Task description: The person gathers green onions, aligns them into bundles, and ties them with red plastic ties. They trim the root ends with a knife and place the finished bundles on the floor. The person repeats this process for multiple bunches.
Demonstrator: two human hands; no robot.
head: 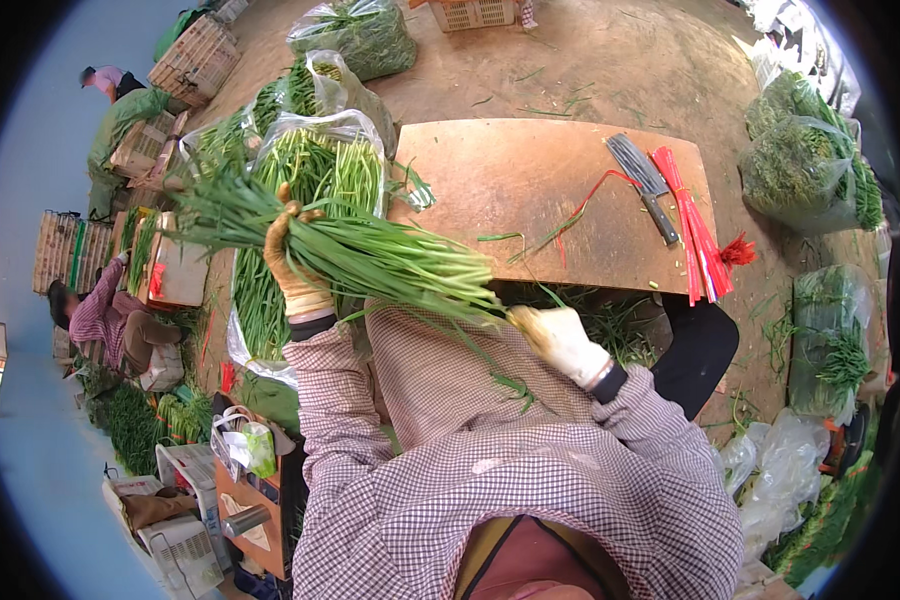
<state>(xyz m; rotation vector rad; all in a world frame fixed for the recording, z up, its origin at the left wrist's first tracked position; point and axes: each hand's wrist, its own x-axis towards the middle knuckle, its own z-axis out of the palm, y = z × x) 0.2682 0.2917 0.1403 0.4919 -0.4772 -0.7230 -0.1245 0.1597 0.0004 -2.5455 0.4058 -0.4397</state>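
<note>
My left hand [292,251], in a soiled work glove, grips a bunch of long green leafy stalks [390,255], which look like garlic chives, held slantwise above my lap. The leafy ends fan out to the left, and the pale cut ends point right. My gloved right hand [559,337] is at the lower right end of the bunch, its fingers blurred; whether it pinches a stalk I cannot tell. Ahead, a wooden board [487,180] bears a cleaver [645,180] with a black handle and a bundle of red ties [690,225]. A loose red tie and green leaves lie near its middle.
Open plastic bags of green stalks [322,169] stand left of the board. A filled bag [802,172] is at the right. Plastic crates [184,559] stand lower left. A seated co-worker [109,315] works at far left; another person [112,81] bends beyond.
</note>
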